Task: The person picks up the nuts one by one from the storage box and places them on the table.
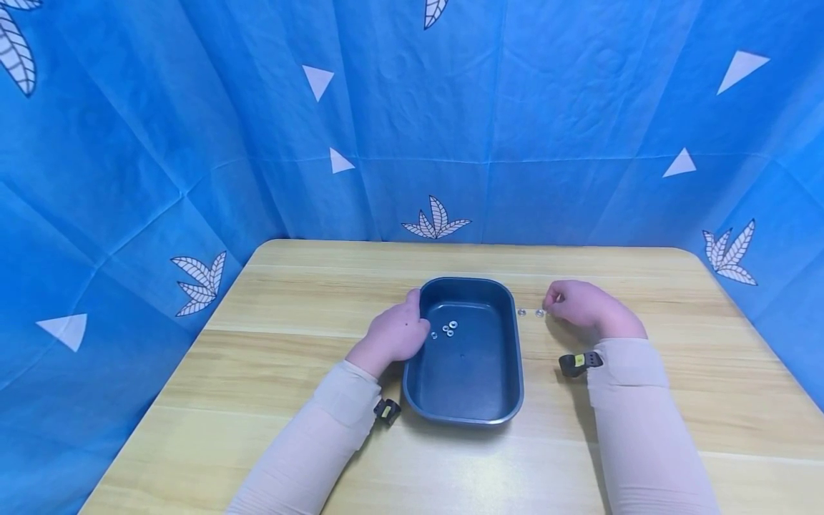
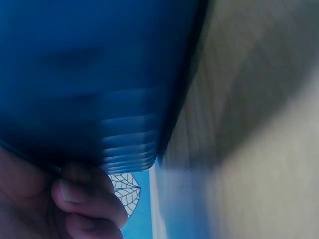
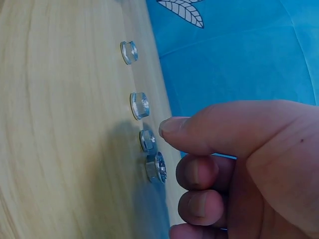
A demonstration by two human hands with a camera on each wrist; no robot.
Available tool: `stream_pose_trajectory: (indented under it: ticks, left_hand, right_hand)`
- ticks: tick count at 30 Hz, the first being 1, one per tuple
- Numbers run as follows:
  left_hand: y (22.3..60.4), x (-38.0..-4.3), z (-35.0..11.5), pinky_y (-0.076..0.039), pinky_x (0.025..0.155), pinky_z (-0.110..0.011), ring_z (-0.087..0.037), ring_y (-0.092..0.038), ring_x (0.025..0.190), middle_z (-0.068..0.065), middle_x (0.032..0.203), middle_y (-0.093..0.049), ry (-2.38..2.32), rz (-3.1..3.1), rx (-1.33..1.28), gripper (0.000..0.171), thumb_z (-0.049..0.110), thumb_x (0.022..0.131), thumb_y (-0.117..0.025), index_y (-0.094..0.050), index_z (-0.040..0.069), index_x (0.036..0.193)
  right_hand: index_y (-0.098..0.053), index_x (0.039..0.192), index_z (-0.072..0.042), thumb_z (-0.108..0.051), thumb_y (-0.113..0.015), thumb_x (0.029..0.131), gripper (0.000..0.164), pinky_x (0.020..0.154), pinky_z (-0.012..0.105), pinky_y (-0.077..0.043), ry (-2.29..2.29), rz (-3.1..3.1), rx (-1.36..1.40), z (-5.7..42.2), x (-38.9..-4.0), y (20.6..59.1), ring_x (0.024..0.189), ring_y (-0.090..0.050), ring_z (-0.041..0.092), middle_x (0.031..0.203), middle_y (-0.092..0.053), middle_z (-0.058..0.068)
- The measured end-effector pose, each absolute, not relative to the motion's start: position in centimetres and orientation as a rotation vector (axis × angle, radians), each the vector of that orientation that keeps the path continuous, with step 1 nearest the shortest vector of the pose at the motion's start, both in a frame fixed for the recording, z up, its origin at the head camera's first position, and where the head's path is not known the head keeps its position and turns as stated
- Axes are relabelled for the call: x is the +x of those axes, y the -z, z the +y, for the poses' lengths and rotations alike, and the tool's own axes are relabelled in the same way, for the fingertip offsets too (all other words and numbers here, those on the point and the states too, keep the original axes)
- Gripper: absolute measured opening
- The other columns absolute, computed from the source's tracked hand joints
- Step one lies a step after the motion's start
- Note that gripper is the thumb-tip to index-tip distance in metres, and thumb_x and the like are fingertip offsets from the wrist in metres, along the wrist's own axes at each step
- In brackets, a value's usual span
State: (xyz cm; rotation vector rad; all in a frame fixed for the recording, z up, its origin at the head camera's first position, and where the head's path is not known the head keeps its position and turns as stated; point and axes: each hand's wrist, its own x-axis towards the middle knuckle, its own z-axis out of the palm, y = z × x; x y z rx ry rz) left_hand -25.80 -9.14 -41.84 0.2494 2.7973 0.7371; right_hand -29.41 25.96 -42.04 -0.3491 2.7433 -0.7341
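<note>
My left hand (image 1: 397, 330) grips the left rim of a dark blue-grey rectangular tray (image 1: 463, 413); in the left wrist view, curled fingers (image 2: 89, 199) hold its edge. Several small silver flange nuts (image 1: 453, 325) lie on the tray floor, toward the left. Right of the tray, my right hand (image 1: 582, 307) hovers low over the table beside a row of more nuts (image 1: 522, 312). The right wrist view shows the thumb (image 3: 184, 128) apart from the bent fingers, near a small nut (image 3: 147, 141) and a flange nut (image 3: 157, 167). I see nothing held there.
The tray stands on a light wooden table (image 1: 277, 343). Blue cloth (image 1: 412, 107) with white leaf and triangle prints hangs behind the table and along its sides. A black strap device (image 1: 579, 362) sits on the right wrist, and another device (image 1: 388, 412) on the left.
</note>
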Motion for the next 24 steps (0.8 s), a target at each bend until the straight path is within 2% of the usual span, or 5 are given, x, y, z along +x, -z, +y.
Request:
stream_pose_trajectory:
  ticks: [12, 20, 24]
  left_hand:
    - [42.0, -25.9, -9.1, -0.047, 0.061, -0.038, -0.024, -0.058, 0.065, -0.009, 0.077, -0.056, -0.751, 2.783, 0.23, 0.07, 0.027, 0.103, -0.046, -0.015, 0.005, 0.161]
    - [41.8, -25.9, -9.1, -0.048, 0.069, -0.038, -0.024, -0.061, 0.085, -0.011, 0.104, -0.063, -0.69, 2.833, 0.271, 0.067, 0.026, 0.103, -0.046, -0.02, 0.001, 0.159]
    - [41.9, -25.9, -9.1, -0.048, 0.069, -0.037, -0.024, -0.061, 0.086, -0.011, 0.101, -0.064, -0.684, 2.838, 0.28, 0.067, 0.026, 0.103, -0.045, -0.02, 0.001, 0.159]
  right_hand:
    - [-0.065, 0.097, -0.01, -0.022, -0.057, 0.101, 0.015, 0.079, 0.044, -0.044, 0.705, 2.802, -0.378, 25.7, -29.6, 41.2, 0.086, -0.055, 0.025, 0.086, -0.061, 0.004]
    - [-0.064, 0.098, -0.009, -0.019, -0.053, 0.102, 0.015, 0.082, 0.046, -0.044, 0.707, 2.813, -0.475, 25.4, -29.5, 40.6, 0.088, -0.056, 0.025, 0.09, -0.061, 0.003]
    - [-0.063, 0.096, -0.01, -0.017, -0.053, 0.101, 0.014, 0.082, 0.046, -0.044, 0.728, 2.819, -0.493, 25.1, -29.2, 39.8, 0.088, -0.055, 0.026, 0.09, -0.061, 0.004]
